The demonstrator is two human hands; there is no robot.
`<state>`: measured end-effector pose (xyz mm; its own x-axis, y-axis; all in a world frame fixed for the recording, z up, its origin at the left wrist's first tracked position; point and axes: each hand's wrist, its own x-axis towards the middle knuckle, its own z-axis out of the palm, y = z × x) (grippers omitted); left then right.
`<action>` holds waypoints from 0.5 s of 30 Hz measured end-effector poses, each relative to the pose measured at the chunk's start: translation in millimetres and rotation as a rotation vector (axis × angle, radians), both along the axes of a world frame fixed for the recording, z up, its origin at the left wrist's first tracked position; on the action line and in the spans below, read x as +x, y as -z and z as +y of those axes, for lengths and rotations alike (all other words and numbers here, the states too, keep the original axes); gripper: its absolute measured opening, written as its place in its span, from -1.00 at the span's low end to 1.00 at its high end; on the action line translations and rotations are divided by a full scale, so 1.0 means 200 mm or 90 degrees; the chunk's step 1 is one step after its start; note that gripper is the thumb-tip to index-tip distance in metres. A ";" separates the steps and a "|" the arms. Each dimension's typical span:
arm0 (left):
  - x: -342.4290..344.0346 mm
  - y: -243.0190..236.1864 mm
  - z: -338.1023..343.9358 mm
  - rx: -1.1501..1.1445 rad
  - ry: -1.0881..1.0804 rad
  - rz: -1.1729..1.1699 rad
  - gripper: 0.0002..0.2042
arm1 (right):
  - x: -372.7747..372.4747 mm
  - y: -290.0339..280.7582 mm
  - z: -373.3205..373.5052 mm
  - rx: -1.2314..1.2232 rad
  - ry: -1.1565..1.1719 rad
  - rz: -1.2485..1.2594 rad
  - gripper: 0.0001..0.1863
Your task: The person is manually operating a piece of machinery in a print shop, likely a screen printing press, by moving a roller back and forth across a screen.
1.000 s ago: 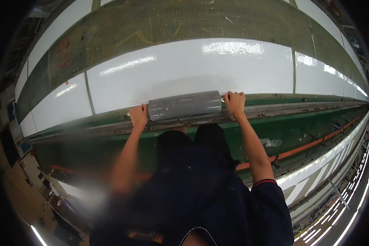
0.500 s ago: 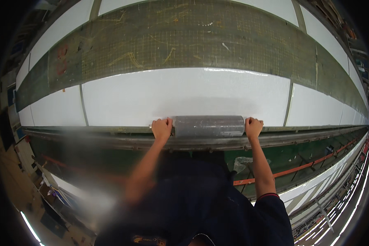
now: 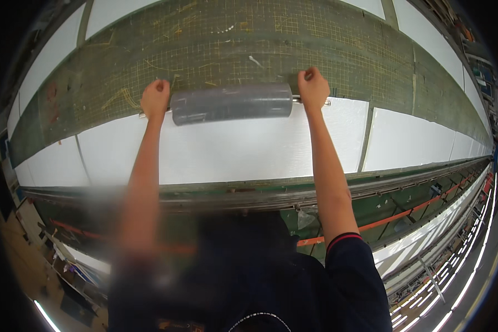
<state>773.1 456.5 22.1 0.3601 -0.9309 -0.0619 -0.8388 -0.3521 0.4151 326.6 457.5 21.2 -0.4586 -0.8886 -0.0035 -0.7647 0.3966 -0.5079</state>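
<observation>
A grey cylindrical roller [image 3: 232, 104] lies crosswise over the far edge of a white rectangular sheet [image 3: 232, 152]. A thin metal rod sticks out at both its ends. My left hand [image 3: 155, 97] is closed round the rod's left end, and my right hand [image 3: 314, 89] is closed round the right end, with the rod's tip [image 3: 328, 103] showing past it. Both arms are stretched forward over the sheet, which lies flat on a dark green table [image 3: 205, 63] marked with a yellow grid.
More white sheets [image 3: 409, 141] lie in a row either side, divided by narrow gaps. Another row of white sheets [image 3: 113, 16] runs along the far side. Metal rails [image 3: 371, 188] follow the near table edge, with an orange bar [image 3: 393, 216] below.
Both hands have moved away from me with the roller, from the sheet's near edge to its far edge. My arms have straightened and my grip stays closed.
</observation>
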 end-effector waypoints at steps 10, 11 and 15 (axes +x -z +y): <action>-0.03 0.09 0.28 0.116 0.082 -0.148 -0.49 | -0.03 -0.02 0.25 0.047 -0.139 -0.012 -0.69; 0.01 0.14 0.40 0.073 0.094 -0.167 -0.53 | -0.04 0.01 0.36 0.037 -0.140 0.004 -0.73; -0.07 0.06 0.97 0.039 0.170 -0.173 -0.76 | -0.04 0.09 0.91 -0.044 -0.234 0.117 -0.84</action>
<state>758.9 650.1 10.1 0.1159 -0.9916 -0.0565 -0.9809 -0.1232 0.1504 318.3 638.9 3.1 -0.0976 -0.9886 0.1144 -0.9293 0.0494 -0.3660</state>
